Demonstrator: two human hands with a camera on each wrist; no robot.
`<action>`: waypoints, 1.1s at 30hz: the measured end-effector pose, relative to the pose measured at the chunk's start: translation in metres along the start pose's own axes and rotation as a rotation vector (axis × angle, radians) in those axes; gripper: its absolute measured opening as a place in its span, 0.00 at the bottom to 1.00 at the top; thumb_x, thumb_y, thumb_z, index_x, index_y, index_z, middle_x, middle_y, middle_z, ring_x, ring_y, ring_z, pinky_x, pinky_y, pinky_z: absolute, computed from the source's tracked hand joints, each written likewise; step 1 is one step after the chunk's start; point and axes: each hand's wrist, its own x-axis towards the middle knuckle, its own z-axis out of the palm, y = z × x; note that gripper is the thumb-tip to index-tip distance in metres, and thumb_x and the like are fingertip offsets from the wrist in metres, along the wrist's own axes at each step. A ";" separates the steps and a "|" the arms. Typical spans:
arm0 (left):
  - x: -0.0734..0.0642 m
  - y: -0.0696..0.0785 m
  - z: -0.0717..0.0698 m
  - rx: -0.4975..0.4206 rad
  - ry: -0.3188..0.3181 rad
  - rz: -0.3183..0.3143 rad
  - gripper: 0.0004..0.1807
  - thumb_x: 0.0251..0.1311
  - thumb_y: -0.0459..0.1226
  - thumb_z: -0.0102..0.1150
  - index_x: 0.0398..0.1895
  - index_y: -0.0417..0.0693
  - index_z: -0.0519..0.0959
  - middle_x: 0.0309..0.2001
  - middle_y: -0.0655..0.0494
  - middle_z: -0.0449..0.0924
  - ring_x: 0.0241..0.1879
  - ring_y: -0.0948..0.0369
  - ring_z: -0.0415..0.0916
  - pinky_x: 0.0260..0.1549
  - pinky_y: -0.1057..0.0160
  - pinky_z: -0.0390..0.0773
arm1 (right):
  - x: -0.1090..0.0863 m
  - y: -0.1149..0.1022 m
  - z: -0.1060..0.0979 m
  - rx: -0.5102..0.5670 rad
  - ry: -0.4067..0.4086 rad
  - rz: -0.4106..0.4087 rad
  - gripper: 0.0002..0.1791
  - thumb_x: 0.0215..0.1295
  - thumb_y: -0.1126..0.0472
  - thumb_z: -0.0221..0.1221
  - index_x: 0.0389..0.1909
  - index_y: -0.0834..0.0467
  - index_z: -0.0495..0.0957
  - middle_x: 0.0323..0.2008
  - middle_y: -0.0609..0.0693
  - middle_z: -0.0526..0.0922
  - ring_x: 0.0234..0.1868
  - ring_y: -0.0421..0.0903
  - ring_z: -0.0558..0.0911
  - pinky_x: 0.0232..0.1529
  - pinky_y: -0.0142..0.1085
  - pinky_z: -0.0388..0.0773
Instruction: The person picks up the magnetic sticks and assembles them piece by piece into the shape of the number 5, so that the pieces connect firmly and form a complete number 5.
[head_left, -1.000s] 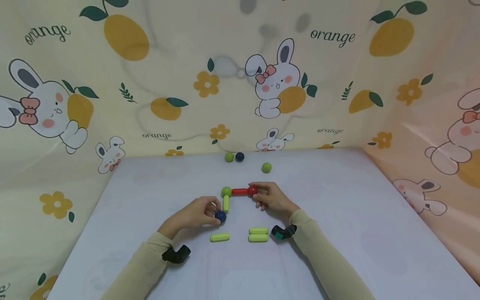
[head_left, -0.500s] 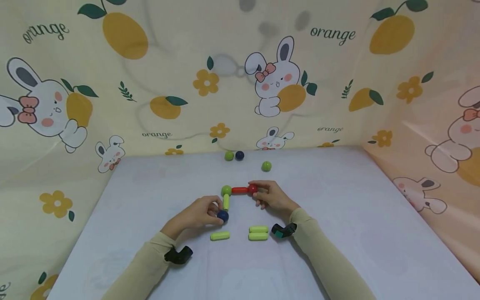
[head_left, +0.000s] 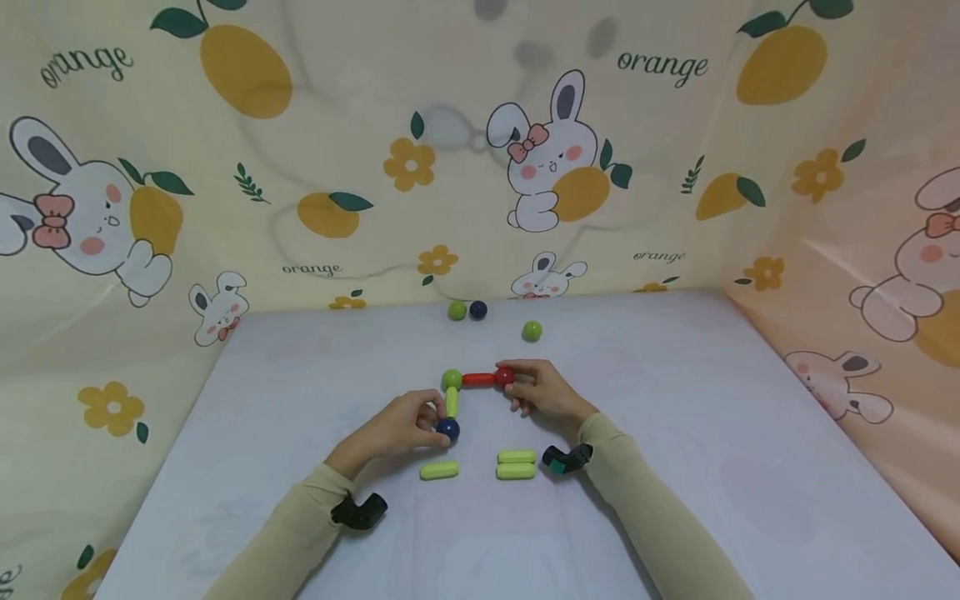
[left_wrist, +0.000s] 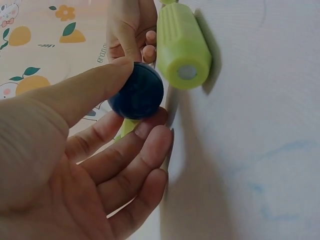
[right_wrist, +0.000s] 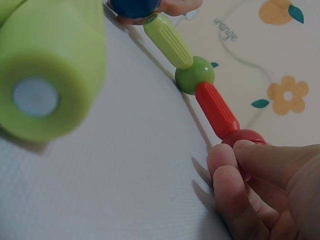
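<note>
Well, blue ball (head_left: 448,430) between left fingers (left_wrist: 119,156), near green stick (head_left: 452,402)

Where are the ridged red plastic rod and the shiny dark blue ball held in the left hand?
Ridged red plastic rod (right_wrist: 217,110), right wrist view: on its ridged side.
Shiny dark blue ball (left_wrist: 139,93), left wrist view: on its visible face.

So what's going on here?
A person's left hand pinches a blue ball by the free end of a green rod; whether they touch is unclear. The right hand holds a red ball at the end of a red rod. A green ball links both rods at a corner. Nearer lie a lone rod and two rods side by side; three balls sit farther back.
</note>
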 end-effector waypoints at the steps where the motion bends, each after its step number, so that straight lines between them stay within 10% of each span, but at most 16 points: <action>1: 0.000 0.000 0.000 0.000 0.000 0.003 0.17 0.56 0.35 0.73 0.42 0.45 0.74 0.39 0.51 0.86 0.34 0.62 0.77 0.33 0.66 0.77 | 0.000 0.000 0.000 -0.005 -0.002 -0.008 0.27 0.73 0.68 0.55 0.72 0.59 0.68 0.32 0.54 0.82 0.26 0.41 0.80 0.26 0.29 0.79; 33: 0.005 0.001 0.009 0.008 0.018 0.024 0.18 0.56 0.35 0.73 0.45 0.48 0.73 0.43 0.50 0.84 0.33 0.61 0.77 0.32 0.64 0.76 | -0.002 0.000 0.001 0.013 0.006 0.001 0.27 0.74 0.67 0.55 0.72 0.57 0.68 0.32 0.55 0.82 0.26 0.41 0.79 0.27 0.28 0.78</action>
